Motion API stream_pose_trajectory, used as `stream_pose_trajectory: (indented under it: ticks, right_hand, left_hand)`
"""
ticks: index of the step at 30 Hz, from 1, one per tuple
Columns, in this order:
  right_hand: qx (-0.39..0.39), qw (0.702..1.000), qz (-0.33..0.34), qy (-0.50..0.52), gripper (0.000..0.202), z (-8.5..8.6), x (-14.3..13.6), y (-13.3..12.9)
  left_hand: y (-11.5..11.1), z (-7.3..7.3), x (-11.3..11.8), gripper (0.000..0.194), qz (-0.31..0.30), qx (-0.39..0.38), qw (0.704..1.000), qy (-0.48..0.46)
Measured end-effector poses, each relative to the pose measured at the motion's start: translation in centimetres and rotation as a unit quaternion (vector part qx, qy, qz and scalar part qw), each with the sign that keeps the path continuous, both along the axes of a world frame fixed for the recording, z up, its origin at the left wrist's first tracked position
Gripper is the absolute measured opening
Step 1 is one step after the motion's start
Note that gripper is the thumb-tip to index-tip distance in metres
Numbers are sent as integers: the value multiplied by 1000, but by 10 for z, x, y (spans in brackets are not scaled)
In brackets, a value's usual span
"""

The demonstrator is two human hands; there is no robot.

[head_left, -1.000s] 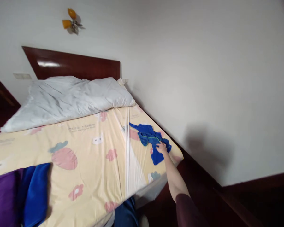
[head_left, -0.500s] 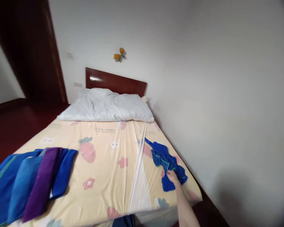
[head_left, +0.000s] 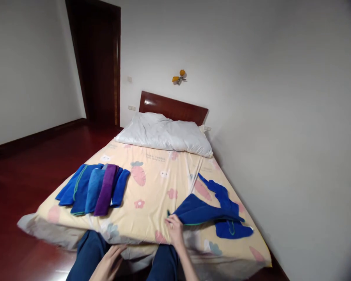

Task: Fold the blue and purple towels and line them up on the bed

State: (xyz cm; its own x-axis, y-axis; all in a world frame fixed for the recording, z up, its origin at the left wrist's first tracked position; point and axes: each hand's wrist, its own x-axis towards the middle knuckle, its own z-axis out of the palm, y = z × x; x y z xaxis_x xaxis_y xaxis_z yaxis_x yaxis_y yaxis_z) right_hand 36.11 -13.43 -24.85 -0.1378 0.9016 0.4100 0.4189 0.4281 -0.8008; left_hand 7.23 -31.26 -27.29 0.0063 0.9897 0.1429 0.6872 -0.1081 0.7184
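Note:
Near the bed's front edge, my right hand (head_left: pixel 175 230) pinches the left corner of a dark blue towel (head_left: pixel 201 208) with green edging. This towel stretches to the right, partly lifted, over more blue cloth (head_left: pixel 224 195) lying crumpled on the bed. My left hand (head_left: pixel 109 261) is low beside my left knee, empty, with its fingers stretched out. To the left lies a row of folded towels, among them a purple towel (head_left: pixel 106 191), a lighter blue towel (head_left: pixel 94 189) and several darker blue ones.
The bed carries a cream patterned sheet (head_left: pixel 152 183) that hangs over the front edge by my knees. At the far end a white quilt (head_left: pixel 169 132) lies before the dark wooden headboard (head_left: pixel 172 107). A wall (head_left: pixel 280 156) runs close along the right side.
My right hand has drawn the blue towel out of the pile toward the left and toward me. My left hand has come into view. The view has turned left.

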Motion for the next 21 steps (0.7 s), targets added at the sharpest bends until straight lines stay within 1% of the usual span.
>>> stream_pose_trajectory:
  ticks: [2,3,4,5,7,9,11,14,16,18,21]
  right_hand:
    - [-32,995,77,45,21,-7,-70,-50]
    - [-49,990,116,63,19,-8,-100,-72]
    - [-57,985,140,85,19,-6,-125,-90]
    - [-60,981,145,110,20,-3,-145,-105]
    - [-62,978,130,151,19,4,-169,-125]
    - [-67,977,109,170,15,9,-177,-134]
    - [-77,976,116,169,9,10,-175,-140]
    - [-102,973,139,151,10,7,-169,-150]
    - [-121,973,147,132,13,6,-167,-160]
    - [-127,974,150,112,13,7,-167,-170]
    - [-106,978,157,87,7,12,-169,-179]
  left_hand:
    - [14,7,6,46,-11,20,998,-58]
    - [20,12,7,51,-6,28,997,-77]
    - [26,16,7,55,-2,34,995,-94]
    - [30,21,5,57,3,35,994,-106]
    - [31,30,-1,56,4,22,993,-118]
    - [24,35,-10,47,-6,4,993,-120]
    - [13,38,-17,42,-26,1,992,-125]
    - [-4,39,-24,45,-56,7,989,-134]
    - [-13,40,-27,46,-76,-3,988,-134]
    - [-20,42,-32,39,-90,-24,988,-127]
    - [-27,48,-44,19,-85,-48,990,-101]
